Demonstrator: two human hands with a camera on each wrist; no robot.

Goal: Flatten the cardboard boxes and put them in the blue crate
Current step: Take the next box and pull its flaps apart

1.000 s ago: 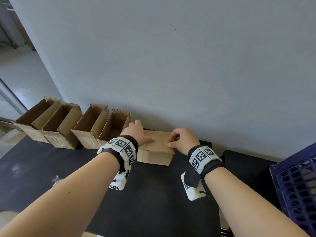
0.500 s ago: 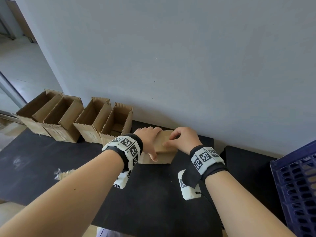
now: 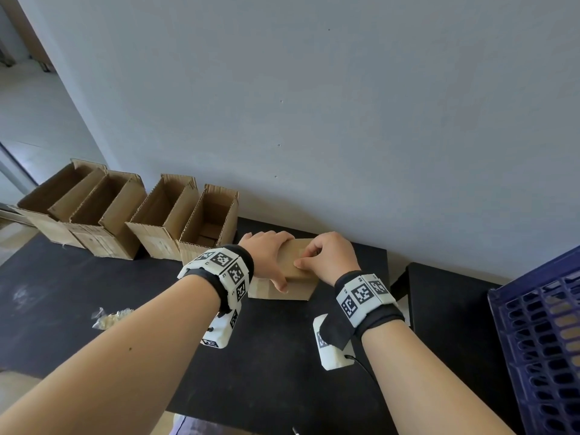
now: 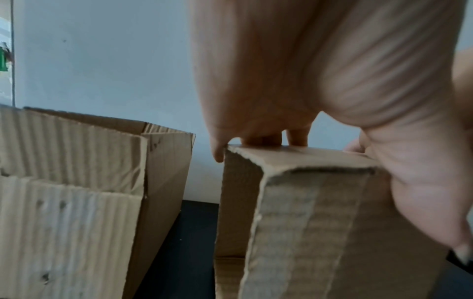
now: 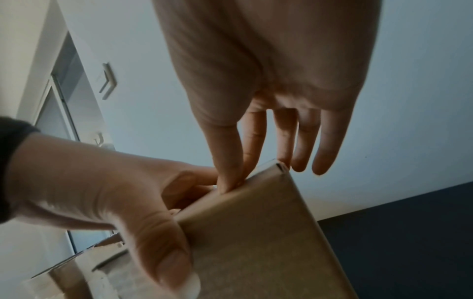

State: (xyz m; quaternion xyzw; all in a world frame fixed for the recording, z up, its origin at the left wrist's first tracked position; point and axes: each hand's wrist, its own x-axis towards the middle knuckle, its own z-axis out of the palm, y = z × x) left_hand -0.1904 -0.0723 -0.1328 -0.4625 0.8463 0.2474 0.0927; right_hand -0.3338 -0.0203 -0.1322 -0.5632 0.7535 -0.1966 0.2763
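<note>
Hands grip one closed brown cardboard box on the black table, near the grey wall. Left hand wraps its left end, thumb down the near face; right hand pinches the top edge. Four open brown cardboard boxes stand left. Blue plastic lattice crate, far right, is cut off.

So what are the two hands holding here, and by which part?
Both hold the same closed cardboard box. The left hand wraps its left end, thumb on the near face. The right hand pinches its top edge near the right corner.
</note>
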